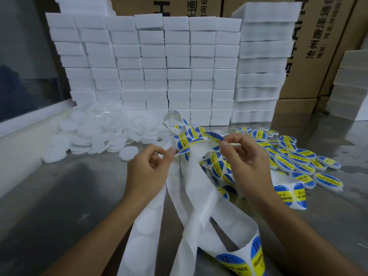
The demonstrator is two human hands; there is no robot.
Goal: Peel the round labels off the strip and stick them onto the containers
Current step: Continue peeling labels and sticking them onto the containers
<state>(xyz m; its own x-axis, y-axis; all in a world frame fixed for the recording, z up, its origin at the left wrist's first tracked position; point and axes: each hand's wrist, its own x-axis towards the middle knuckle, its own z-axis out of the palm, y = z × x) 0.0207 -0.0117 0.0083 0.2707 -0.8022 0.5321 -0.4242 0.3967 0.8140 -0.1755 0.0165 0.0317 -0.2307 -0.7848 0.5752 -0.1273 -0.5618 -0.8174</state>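
Observation:
A long white backing strip point(199, 188) carrying round blue-and-yellow labels loops across the metal table point(69, 196) and hangs toward me. My left hand point(149, 170) pinches the strip's edge near a label. A little higher, my right hand point(245, 158) pinches one round label point(213, 136) between thumb and forefinger, lifted partly off the strip. A heap of plain white round containers point(93, 134) lies at the left. Several labelled containers point(294, 158) are spread at the right.
Stacks of white foam blocks point(159, 66) form a wall at the back of the table, with a taller stack point(262, 62) to the right. Brown cardboard boxes point(322, 46) stand behind. A glass window point(25, 62) runs along the left.

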